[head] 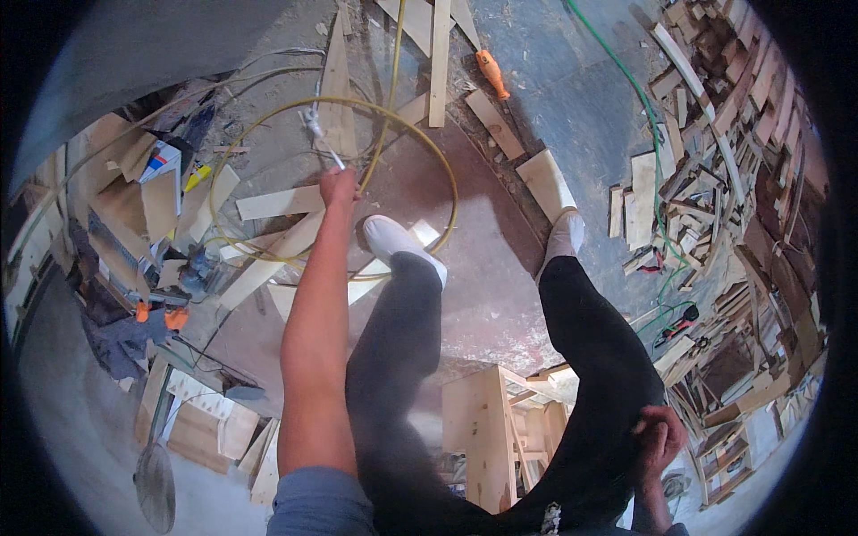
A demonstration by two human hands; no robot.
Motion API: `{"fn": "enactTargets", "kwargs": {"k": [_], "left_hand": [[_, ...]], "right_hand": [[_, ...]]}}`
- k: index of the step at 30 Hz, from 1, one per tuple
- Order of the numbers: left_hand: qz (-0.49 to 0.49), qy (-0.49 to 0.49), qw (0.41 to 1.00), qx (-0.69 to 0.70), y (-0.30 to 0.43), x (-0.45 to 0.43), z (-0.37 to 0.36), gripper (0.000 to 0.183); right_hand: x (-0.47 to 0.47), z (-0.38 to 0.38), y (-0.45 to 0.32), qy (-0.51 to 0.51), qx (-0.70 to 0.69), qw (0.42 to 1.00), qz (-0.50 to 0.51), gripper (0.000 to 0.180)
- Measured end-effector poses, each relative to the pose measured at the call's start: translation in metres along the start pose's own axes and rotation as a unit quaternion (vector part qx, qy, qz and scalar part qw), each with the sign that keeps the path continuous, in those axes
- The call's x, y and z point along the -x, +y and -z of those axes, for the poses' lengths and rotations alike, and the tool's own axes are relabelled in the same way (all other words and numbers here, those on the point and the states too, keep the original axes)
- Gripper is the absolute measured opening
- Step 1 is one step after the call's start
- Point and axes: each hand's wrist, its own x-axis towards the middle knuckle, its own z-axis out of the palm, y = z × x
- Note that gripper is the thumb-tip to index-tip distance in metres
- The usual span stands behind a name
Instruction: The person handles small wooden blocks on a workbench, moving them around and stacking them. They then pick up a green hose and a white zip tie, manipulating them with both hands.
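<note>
My left hand [340, 186] is stretched forward, its fingers closed on a thin white rod-like tool [328, 144] whose far part looks metallic; its exact kind is unclear. A yellow hose [453, 181] lies in a wide loop around that hand and runs off at the top. Beneath the tool is a long tapered wooden board [337, 94]. My right hand [660, 435] rests by my right thigh with its fingers curled; whether it holds anything does not show.
Wood offcuts [697, 201] pile up on the right, beside a green hose [643, 100]. An orange-handled tool [493, 74] lies ahead. Boards [281, 202] and cardboard [157, 208] clutter the left. A wooden frame [477, 429] stands between my legs.
</note>
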Motion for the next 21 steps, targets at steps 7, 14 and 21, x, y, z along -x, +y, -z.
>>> {"fn": "enactTargets", "kwargs": {"k": [7,14,21], "left_hand": [[-0.086,-0.257,0.955,-0.125,0.026,0.225,0.022,0.019],[-0.229,-0.302,0.888,-0.260,0.068,0.487,0.015,0.024],[-0.116,-0.396,0.882,-0.229,0.075,0.550,-0.018,0.032]], "right_hand": [[-0.016,-0.021,0.000,-0.066,-0.093,0.988,-0.107,0.020],[-0.082,-0.094,-0.039,-0.304,-0.387,0.856,-0.159,0.058],[-0.064,-0.004,-0.056,-0.288,-0.432,0.844,-0.132,0.025]]}}
